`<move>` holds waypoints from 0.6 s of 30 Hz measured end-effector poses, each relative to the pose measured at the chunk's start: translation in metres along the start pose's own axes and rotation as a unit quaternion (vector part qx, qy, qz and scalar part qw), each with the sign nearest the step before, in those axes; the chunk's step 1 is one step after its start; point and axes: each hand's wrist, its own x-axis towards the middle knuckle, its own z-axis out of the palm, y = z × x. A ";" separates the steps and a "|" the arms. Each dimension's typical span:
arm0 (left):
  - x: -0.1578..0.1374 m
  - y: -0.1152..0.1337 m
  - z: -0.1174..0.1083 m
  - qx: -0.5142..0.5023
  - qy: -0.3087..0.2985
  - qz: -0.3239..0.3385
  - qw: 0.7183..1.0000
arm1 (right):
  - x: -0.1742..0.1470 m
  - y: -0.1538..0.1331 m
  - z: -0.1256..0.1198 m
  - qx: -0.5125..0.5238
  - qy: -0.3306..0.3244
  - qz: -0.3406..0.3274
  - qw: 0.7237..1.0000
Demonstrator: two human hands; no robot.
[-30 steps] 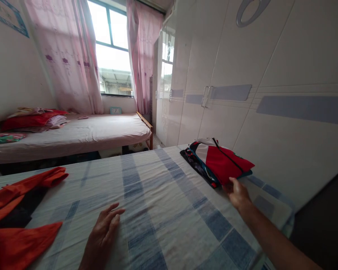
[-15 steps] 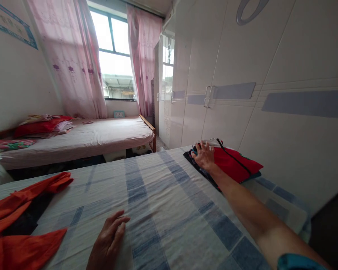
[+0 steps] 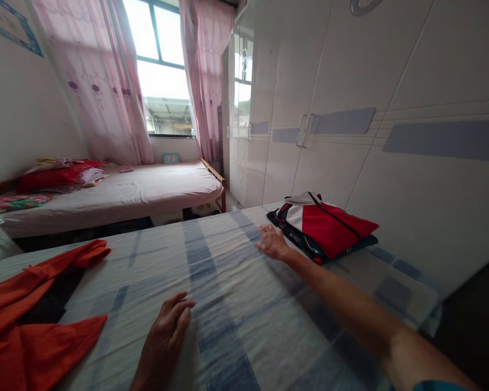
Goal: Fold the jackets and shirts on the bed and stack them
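A stack of folded clothes, red, white and black on top with dark pieces beneath, lies at the right far edge of the bed with the blue-and-white checked sheet. Just left of that stack is my right hand, fingers apart and holding nothing. My left hand is low over the sheet near the front, empty, with its fingers stretched out. Left of it, an orange garment lies spread out, with a dark cloth showing between its parts.
A second bed with a pale pink sheet stands under the window, with a red bundle of bedding at its left. A tall white wardrobe runs along the right side. Pink curtains hang at the window.
My right hand has come off the stack of folded clothes and moved left, above the sheet. My left hand has shifted only slightly. The whole view has tilted a little.
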 end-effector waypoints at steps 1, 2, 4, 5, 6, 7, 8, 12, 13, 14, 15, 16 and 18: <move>0.000 0.001 -0.001 0.002 0.001 0.003 1.000 | -0.015 -0.019 0.002 0.018 -0.004 -0.032 0.999; 0.000 0.002 -0.001 0.005 0.000 0.007 1.000 | -0.030 -0.037 0.004 0.044 -0.005 -0.069 0.997; 0.000 0.003 -0.002 0.011 -0.004 0.012 1.000 | -0.060 -0.071 0.006 0.150 0.003 -0.152 0.977; 0.000 0.003 -0.002 0.014 -0.004 0.012 1.000 | -0.073 -0.085 0.007 0.190 0.006 -0.178 0.966; 0.000 0.003 -0.002 0.015 -0.004 0.013 1.000 | -0.084 -0.098 0.007 0.224 0.007 -0.196 0.955; 0.000 0.003 -0.001 0.016 -0.003 0.014 1.000 | -0.093 -0.109 0.008 0.247 0.007 -0.205 0.947; 0.000 0.004 -0.001 0.016 -0.001 0.015 1.000 | -0.100 -0.117 0.009 0.262 0.008 -0.209 0.942; 0.000 0.006 -0.002 0.013 0.006 0.018 1.000 | -0.109 -0.137 0.019 0.287 0.028 -0.199 0.937; -0.001 0.006 -0.002 0.011 0.006 0.017 1.000 | -0.109 -0.139 0.022 0.286 0.038 -0.194 0.937; -0.001 0.006 -0.002 0.010 0.004 0.017 1.000 | -0.108 -0.140 0.025 0.283 0.047 -0.191 0.939; -0.001 0.006 -0.001 0.009 0.003 0.017 1.000 | -0.108 -0.140 0.028 0.276 0.055 -0.191 0.940; -0.001 0.005 -0.001 0.008 0.001 0.017 1.000 | -0.107 -0.141 0.030 0.268 0.062 -0.194 0.942; -0.001 0.004 0.000 0.009 -0.006 0.017 1.000 | -0.107 -0.140 0.032 0.248 0.071 -0.200 0.945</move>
